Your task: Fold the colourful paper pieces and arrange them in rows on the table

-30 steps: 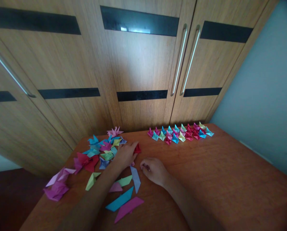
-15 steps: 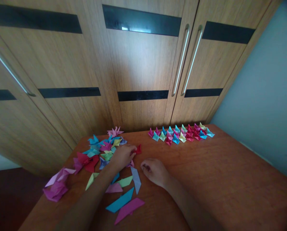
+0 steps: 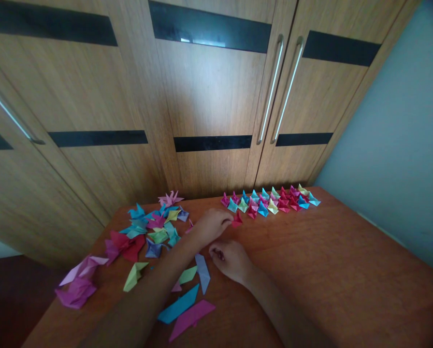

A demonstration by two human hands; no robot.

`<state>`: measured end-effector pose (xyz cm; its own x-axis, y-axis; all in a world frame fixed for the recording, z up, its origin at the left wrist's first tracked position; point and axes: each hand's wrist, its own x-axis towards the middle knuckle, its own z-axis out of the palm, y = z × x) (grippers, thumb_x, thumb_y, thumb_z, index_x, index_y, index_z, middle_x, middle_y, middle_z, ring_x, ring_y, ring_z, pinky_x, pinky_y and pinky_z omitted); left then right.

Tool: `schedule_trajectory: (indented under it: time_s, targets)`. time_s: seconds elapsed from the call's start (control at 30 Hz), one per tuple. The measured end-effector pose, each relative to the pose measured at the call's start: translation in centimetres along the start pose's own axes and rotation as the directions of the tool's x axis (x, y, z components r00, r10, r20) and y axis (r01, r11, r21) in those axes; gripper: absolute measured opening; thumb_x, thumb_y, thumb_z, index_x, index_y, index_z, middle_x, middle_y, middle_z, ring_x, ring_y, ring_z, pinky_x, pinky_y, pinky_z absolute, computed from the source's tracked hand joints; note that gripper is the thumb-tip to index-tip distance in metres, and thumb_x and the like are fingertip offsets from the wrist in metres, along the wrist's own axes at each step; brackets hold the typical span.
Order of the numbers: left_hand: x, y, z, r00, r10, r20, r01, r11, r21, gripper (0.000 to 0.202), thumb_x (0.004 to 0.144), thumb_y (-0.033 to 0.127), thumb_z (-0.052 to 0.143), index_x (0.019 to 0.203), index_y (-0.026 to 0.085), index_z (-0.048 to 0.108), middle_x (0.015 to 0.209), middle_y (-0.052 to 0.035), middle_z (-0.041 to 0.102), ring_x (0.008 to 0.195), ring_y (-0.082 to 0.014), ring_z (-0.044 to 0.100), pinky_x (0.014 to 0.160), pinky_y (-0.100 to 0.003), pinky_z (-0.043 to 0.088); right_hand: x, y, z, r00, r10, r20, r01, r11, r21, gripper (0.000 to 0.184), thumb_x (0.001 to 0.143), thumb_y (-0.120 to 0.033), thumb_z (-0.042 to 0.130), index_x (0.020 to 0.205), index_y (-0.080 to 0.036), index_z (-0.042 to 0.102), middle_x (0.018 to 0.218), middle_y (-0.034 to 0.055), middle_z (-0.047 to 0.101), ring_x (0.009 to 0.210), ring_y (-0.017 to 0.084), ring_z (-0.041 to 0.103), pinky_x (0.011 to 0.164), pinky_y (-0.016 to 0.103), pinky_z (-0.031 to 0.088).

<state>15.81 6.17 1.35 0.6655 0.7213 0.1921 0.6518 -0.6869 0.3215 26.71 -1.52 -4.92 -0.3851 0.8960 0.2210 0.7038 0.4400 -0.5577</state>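
Note:
My left hand [image 3: 211, 225] reaches across the wooden table [image 3: 328, 270] and pinches a small red folded paper piece [image 3: 237, 220] by its fingertips. That piece sits just short of the left end of a row of folded paper pieces [image 3: 270, 200] lined up along the table's far edge. My right hand [image 3: 229, 258] rests on the table just below the left hand, fingers curled in; whether it holds anything is hidden. A loose pile of folded paper pieces [image 3: 154, 224] lies left of my left hand.
Flat paper strips, blue [image 3: 178, 304], magenta [image 3: 191, 319], lilac [image 3: 203, 273] and green [image 3: 135, 275], lie near the front. Crumpled pink and magenta paper [image 3: 77, 285] sits at the left edge. Wooden wardrobe doors [image 3: 209, 96] stand right behind the table; a pale wall [image 3: 401, 145] is at right.
My left hand has carried the red folded piece from beside the loose pile rightward toward the row at the back. My right hand has stayed where it was.

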Motion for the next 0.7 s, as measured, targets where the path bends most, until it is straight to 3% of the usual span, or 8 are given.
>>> schedule_trajectory:
  time_s: [0.23,0.5,0.7]
  targets:
    - [4.7,1.9,2.0,0.998,-0.007,0.065,0.002,0.997,0.079,0.019,0.084,0.018,0.05,0.079,0.016,0.068,0.081,-0.0077,0.071,0.075,-0.0192,0.064,0.07,-0.028,0.046,0.0,0.1,0.0,0.999,-0.023,-0.025,0.023,0.999,-0.024,0.014,0.081,-0.015,0.05,0.079,-0.02,0.062,0.075,0.0005,0.066,0.067,0.012,0.059,0.059,0.02,0.034]
    - [4.8,2.6,3.0,0.991,-0.043,0.128,0.02,0.984,0.177,0.021,0.086,0.016,0.048,0.084,0.015,0.068,0.085,-0.0126,0.07,0.084,-0.0232,0.066,0.076,-0.034,0.05,0.1,0.5,0.4,1.0,-0.015,-0.027,0.012,0.995,-0.104,0.013,0.079,-0.017,0.051,0.074,-0.019,0.063,0.073,0.0022,0.068,0.066,0.014,0.062,0.056,0.022,0.033]
    - [5.2,2.9,3.0,0.988,-0.064,0.138,0.034,0.977,0.208,0.022,0.085,0.012,0.047,0.084,0.014,0.068,0.087,-0.0125,0.071,0.085,-0.0225,0.067,0.076,-0.033,0.051,0.0,0.5,0.4,0.999,-0.018,-0.034,0.014,0.992,-0.123,0.013,0.078,-0.018,0.052,0.073,-0.018,0.064,0.071,0.0025,0.068,0.064,0.015,0.062,0.054,0.024,0.032]
